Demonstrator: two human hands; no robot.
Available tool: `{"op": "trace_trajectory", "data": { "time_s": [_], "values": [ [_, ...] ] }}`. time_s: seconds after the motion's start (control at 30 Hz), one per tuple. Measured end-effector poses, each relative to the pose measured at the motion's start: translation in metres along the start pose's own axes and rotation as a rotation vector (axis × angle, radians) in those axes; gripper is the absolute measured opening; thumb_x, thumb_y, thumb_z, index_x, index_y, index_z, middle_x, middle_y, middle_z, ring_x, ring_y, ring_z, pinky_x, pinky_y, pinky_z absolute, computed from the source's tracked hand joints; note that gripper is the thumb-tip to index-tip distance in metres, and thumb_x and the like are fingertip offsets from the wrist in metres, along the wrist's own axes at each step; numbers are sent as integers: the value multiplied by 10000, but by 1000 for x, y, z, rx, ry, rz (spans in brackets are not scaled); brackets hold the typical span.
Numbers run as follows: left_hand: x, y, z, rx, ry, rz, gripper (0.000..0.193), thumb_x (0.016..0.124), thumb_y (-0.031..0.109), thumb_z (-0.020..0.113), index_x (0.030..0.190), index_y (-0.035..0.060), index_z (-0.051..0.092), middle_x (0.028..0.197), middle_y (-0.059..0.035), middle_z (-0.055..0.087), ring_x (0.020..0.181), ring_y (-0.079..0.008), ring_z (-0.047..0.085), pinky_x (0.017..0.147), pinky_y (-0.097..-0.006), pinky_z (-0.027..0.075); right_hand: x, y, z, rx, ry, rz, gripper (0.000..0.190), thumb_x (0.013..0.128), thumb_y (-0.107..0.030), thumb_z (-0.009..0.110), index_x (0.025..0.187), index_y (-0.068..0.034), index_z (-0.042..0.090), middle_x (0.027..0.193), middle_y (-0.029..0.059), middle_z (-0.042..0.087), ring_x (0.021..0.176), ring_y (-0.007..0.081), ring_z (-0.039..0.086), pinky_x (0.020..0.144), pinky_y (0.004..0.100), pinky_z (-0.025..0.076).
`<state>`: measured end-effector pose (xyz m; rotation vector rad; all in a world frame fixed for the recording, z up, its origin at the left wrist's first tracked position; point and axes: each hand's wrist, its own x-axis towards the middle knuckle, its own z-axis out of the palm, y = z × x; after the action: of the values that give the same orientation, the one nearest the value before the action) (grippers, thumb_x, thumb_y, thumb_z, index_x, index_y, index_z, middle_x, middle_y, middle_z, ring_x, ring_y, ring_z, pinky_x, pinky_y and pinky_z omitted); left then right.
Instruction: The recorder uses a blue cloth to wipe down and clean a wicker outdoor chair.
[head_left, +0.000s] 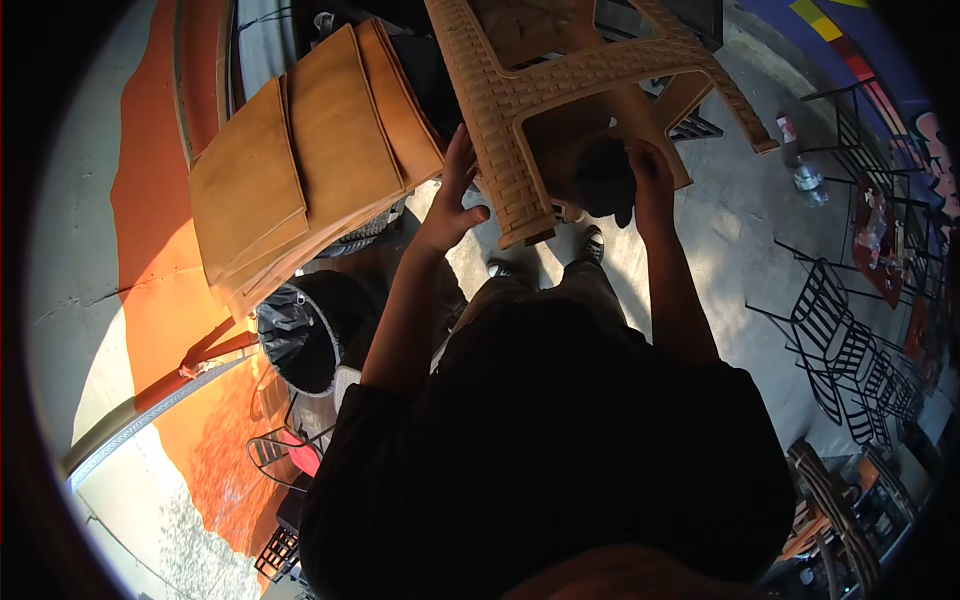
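A tan plastic chair (570, 75) with a woven-pattern surface stands tilted or upturned in front of me. My left hand (452, 202) is beside its near leg, thumb spread from the fingers and nothing in the palm. The fingertips are close to the chair's edge; whether they touch it I cannot tell. My right hand (651, 176) holds a dark, crumpled cloth (604, 180) at the opening under the chair's frame. Shadow hides most of the fingers of this hand.
Left of the chair lies a stack of brown flat sheets (300, 157). Below it stands a round, black-lined bin (296, 337). Black metal chairs (832, 330) line the right side. A clear plastic bottle (808, 180) is on the concrete floor (720, 240).
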<state>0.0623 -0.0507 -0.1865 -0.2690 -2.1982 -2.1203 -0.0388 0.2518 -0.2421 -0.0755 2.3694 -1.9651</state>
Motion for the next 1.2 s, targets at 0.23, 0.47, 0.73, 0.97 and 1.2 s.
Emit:
{"op": "trace_trajectory", "data": {
  "time_s": [0.23,0.47,0.73,0.97,1.2],
  "values": [
    [16,-25,6,236,-11,40,1056,812,147,814,1573,102,84,1526,-197,345,1412,-337,374,1114,-414,376,0,58,56,-248,13,130,374,909,-139,624,1273,-58,595,1139,145,620,1048,279,594,933,374,463],
    [16,-46,1,157,93,-227,759,854,15,736,1463,64,286,1352,-181,524,1302,-296,505,1040,-385,460,-13,38,77,-773,181,-367,485,835,-49,608,1317,-100,577,1172,176,589,1119,371,537,974,479,450],
    [17,-68,0,110,109,-87,586,954,90,625,1444,50,304,1319,-126,506,1183,-198,528,975,-361,488,29,44,74,-1098,-253,-75,450,791,-40,622,1235,-111,617,1155,179,584,1112,373,537,964,477,454],
    [13,-46,22,-95,258,-91,589,881,34,709,1376,21,391,1261,-104,566,1183,-198,532,1000,-351,443,56,31,11,-14,-245,-297,466,855,-149,640,1315,-146,566,1269,122,589,1172,326,558,986,515,449],
    [3,-79,12,-120,356,-280,641,874,100,722,1415,29,385,1261,-97,563,1187,-185,526,1006,-340,442,56,-13,-41,1360,-542,365,501,909,-181,574,1394,-77,501,1420,117,518,1308,297,493,1070,520,400]
  ]
}}
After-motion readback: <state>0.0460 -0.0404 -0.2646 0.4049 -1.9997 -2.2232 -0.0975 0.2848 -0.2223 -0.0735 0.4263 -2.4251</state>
